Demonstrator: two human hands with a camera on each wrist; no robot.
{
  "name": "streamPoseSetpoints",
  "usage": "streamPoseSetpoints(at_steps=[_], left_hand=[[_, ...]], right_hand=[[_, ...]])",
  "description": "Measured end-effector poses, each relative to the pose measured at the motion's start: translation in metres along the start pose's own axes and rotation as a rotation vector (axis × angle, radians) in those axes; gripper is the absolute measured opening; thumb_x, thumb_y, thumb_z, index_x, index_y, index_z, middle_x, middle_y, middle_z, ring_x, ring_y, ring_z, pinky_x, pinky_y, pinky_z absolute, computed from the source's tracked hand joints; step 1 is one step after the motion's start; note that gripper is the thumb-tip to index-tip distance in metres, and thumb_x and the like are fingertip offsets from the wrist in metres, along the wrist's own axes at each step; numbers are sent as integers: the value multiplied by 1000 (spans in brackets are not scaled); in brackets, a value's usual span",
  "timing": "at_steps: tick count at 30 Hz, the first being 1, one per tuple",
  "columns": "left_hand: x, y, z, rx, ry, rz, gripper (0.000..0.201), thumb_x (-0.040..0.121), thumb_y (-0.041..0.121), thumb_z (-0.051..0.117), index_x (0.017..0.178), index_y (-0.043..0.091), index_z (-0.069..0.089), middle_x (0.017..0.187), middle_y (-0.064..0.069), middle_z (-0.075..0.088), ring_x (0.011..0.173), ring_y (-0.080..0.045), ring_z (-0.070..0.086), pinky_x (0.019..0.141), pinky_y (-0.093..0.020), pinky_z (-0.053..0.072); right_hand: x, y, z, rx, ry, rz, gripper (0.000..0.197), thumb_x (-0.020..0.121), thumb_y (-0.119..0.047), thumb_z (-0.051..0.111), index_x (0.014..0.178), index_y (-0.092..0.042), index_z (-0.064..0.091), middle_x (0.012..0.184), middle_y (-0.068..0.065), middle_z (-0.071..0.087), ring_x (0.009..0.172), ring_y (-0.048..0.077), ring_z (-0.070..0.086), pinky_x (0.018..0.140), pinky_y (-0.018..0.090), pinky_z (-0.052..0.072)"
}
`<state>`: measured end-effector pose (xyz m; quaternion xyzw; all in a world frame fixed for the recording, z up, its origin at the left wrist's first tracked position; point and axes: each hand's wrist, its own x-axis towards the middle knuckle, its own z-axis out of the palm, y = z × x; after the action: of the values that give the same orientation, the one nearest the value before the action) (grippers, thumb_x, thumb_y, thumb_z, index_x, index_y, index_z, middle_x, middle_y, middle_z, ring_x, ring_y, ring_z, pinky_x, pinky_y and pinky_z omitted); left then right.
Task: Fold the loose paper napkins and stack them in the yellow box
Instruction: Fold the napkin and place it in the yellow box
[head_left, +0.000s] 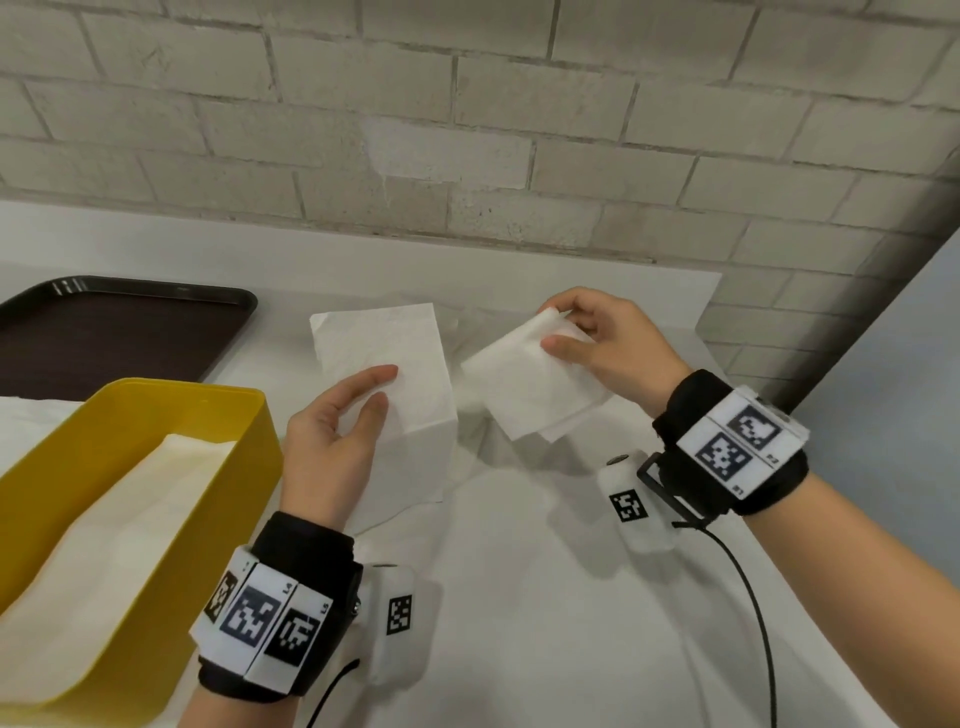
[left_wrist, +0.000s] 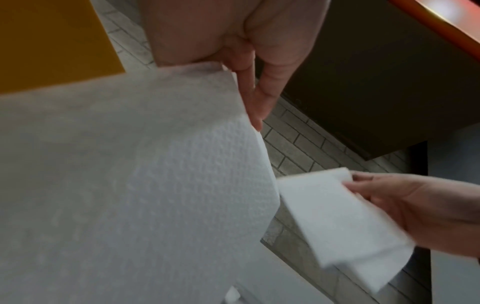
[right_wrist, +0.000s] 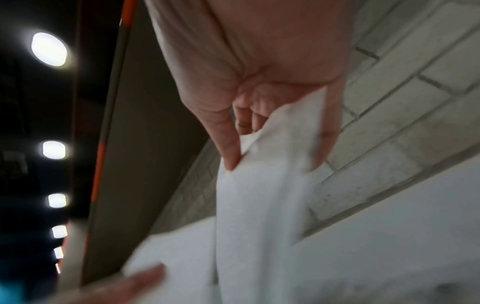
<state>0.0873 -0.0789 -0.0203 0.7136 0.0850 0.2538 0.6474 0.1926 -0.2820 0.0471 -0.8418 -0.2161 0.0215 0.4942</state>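
My left hand (head_left: 363, 410) holds a white paper napkin (head_left: 384, 353) up above the table, thumb on top and fingers behind it. In the left wrist view this napkin (left_wrist: 155, 185) fills the frame beside the thumb (left_wrist: 259, 92). My right hand (head_left: 582, 338) pinches a second, folded napkin (head_left: 530, 384) by its far corner, just right of the first. The two napkins are close but apart. The yellow box (head_left: 176, 389) stands at the left front with folded napkins (head_left: 119, 519) lying in it. The right wrist view shows the pinched napkin (right_wrist: 259, 195) hanging, blurred.
A dark brown tray (head_left: 104, 338) lies behind the yellow box. White paper sheets (head_left: 545, 571) cover the table under both hands. A pale brick wall (head_left: 467, 130) runs along the table's far edge. A black cable (head_left: 753, 597) hangs from my right wrist.
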Motion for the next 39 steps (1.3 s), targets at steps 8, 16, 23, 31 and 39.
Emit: streamPoseSetpoints(at_steps=[8,16,23,31,39], left_hand=[[-10,20,10,-199,-132,-74,26,85,35,50,95,20,69,97,9,71,98,-3,62,92,-22,46],[-14,26,3,-236,-24,-87,24,97,15,42,103,15,65,101,9,67,102,-5,62,96,-20,46],[-13,22,-5,-223,-49,-88,25,95,11,47,112,14,65,112,0,69,110,-15,61,97,-31,48],[-5,10,-8,-84,39,-87,40,79,12,71,112,31,59,117,3,64,113,-15,58,98,-43,47],[-11,18,2,-63,-48,43,34,81,-1,63,83,33,66,82,21,69,89,4,62,83,-20,50]], right_hand=[[-17,-28,26,467,-5,-21,10,86,-5,60,86,-13,55,68,-2,71,61,12,67,60,26,55],[-22,-18,57,430,90,33,11,90,-12,56,90,-21,50,82,-1,66,72,12,64,62,24,52],[-29,-20,62,660,8,20,19,90,-4,53,100,-19,47,84,1,69,69,11,67,59,25,54],[-33,-14,57,658,-108,77,20,88,-1,55,101,-15,49,75,0,72,63,12,67,56,22,53],[-43,-9,53,421,-73,37,68,65,-29,77,116,-44,36,114,1,49,91,15,62,76,21,52]])
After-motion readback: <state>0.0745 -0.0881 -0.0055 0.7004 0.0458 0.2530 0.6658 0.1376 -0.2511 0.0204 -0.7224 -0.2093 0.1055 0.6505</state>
